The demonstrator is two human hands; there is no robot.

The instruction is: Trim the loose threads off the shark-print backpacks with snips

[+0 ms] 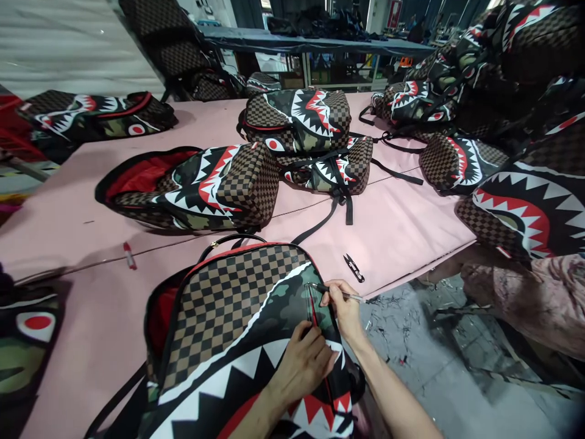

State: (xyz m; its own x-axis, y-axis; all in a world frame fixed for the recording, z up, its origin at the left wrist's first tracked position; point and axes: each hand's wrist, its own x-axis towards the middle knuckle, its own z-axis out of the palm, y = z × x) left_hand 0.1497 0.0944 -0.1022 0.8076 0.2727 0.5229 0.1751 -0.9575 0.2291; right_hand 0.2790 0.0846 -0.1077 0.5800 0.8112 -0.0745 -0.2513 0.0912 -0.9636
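A backpack point(228, 323) with brown checks, camouflage and a shark-mouth print lies in front of me on the pink table point(91, 317). My left hand point(304, 363) presses on its front by a red zip line, fingers bent and pinching the fabric. My right hand point(342, 305) pinches a thin silver pen-like tool point(340, 294), whose tip touches the camouflage patch just above my left hand.
Small black thread snips point(353, 267) lie on the table just beyond my right hand. Several more shark backpacks point(297, 122) lie across the table and stack at the right point(525, 201). A red marker point(129, 255) lies at the left. The grey floor point(434, 353) shows at the right.
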